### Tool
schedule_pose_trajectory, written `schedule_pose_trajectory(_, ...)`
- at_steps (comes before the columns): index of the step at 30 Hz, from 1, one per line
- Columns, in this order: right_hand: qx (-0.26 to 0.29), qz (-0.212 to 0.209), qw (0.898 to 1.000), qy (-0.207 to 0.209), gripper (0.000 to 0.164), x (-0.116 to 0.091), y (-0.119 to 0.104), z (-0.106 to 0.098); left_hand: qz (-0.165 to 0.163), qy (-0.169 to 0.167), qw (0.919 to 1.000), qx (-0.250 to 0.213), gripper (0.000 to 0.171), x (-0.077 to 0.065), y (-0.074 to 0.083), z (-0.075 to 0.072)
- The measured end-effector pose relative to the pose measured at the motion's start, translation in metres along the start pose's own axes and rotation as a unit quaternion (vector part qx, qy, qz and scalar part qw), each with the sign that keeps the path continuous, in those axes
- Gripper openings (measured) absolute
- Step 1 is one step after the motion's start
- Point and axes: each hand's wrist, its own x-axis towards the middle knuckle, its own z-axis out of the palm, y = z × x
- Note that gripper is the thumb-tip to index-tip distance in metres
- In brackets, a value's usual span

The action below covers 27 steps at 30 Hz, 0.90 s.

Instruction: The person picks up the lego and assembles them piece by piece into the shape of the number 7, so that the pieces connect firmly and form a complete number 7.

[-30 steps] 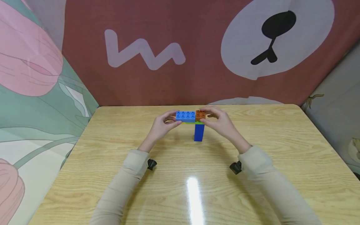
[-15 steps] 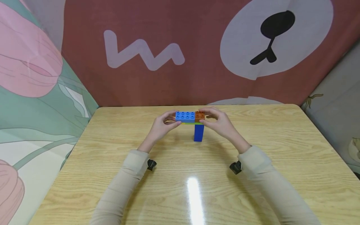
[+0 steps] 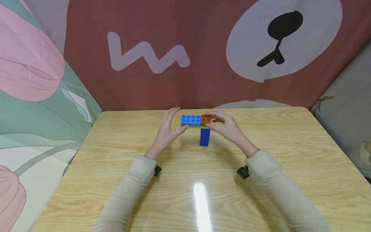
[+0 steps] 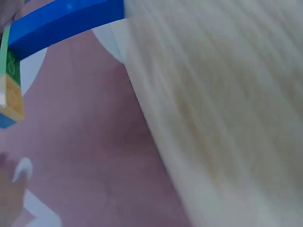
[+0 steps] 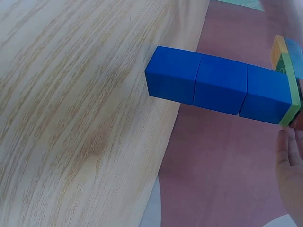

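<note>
A tower of dark blue bricks stands upright on the table, with a thin green brick across its top. A yellow brick lies beside the green one, on the overhanging side. Above them, a light blue brick and an orange-brown brick sit side by side. My right hand pinches the orange-brown brick between thumb and fingers. At the light blue brick's left end, my left hand has its fingers spread apart from it; its thumb tip is at the brick's lower front edge, contact unclear.
The wooden table ends at a back edge just behind the tower. A reddish-brown printed cloth hangs behind that edge. Dark wrist cameras sit by both cuffs, and light glares off the table's front.
My left fingers have lifted off the light blue brick and spread upward and back to the left. My right hand and the bricks look unmoved.
</note>
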Motion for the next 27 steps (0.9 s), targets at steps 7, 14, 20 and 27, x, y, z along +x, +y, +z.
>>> schedule_pose_trajectory(7,0.003,-0.009,1.0,0.0,0.042,0.0,-0.002,0.0,0.303,0.088,0.9062,0.281,0.056,0.0,0.013,0.002)
schedule_pose_trajectory(14,0.002,-0.021,1.0,-0.005,0.044,0.0,0.001,0.0,0.312,0.035,0.8599,0.402,0.055,-0.002,0.023,0.011)
schedule_pose_trajectory(20,0.007,-0.028,1.0,-0.001,0.046,0.0,0.001,0.001,0.295,0.002,0.8699,0.396,0.049,-0.003,0.024,0.014)
schedule_pose_trajectory(27,0.018,-0.036,0.999,0.009,0.045,-0.001,0.001,0.002,0.3,0.002,0.8712,0.389,0.046,-0.001,0.025,0.016)
